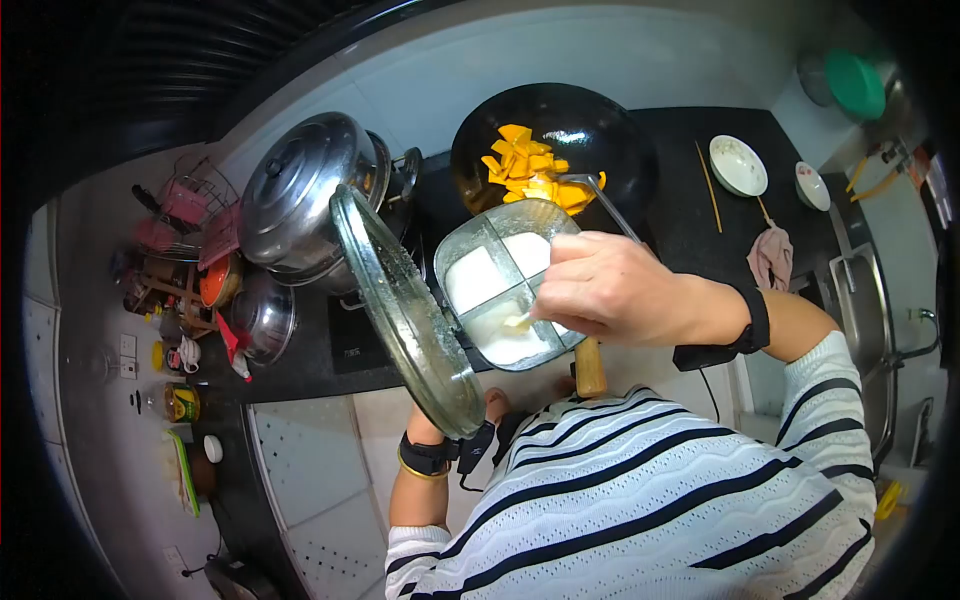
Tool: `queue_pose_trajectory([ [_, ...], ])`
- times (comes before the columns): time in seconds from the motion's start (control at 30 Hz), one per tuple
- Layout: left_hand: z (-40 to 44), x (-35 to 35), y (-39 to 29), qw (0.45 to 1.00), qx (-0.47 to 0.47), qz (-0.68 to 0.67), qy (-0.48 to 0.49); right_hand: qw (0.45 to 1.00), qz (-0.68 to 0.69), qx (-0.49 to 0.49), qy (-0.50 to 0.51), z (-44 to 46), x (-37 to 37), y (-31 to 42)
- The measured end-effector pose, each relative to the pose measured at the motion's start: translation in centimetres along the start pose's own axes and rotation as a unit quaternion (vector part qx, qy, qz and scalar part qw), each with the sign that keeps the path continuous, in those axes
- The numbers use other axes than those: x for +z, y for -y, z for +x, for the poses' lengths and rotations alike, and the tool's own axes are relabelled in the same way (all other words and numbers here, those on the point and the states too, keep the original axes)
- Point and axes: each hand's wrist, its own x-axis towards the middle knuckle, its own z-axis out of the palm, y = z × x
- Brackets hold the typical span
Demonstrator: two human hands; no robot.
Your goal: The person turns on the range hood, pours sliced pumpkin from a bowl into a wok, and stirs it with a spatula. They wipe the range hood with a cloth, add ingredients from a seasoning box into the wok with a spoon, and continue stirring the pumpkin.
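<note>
A seasoning box with clear dividers and white granules in its compartments is held up in front of me. Its transparent lid stands open to the left. My left hand supports the box from below; the lid and box hide its fingers. Over the box, my right hand is closed in a pinch on a small spoon, whose pale tip is at the granules in the near compartment. Behind the box, a black wok holds orange pumpkin pieces and a spatula with a wooden handle.
A lidded steel steamer pot stands left of the wok. On the right counter are a white bowl, chopsticks, a smaller bowl and a pink cloth. The sink lies farther right.
</note>
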Motion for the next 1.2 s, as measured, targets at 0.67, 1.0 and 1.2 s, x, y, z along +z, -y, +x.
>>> queue_pose_trajectory([
  [0.67, -2.8, 0.5, 2.1, 0.976, -0.174, -0.13, 0.002, 0.802, 0.496, 0.329, -0.044, -2.8, 0.1, -3.3],
  [1.0, -2.2, 0.3, 3.1, 0.992, -0.032, 0.103, 0.063, 0.838, 0.444, 0.315, -0.037, -2.0, -0.4, -3.6],
  [1.2, -1.7, 0.2, 2.3, 0.99, -0.014, 0.137, 0.021, 0.78, 0.493, 0.374, -0.093, -2.6, -2.5, -5.5],
])
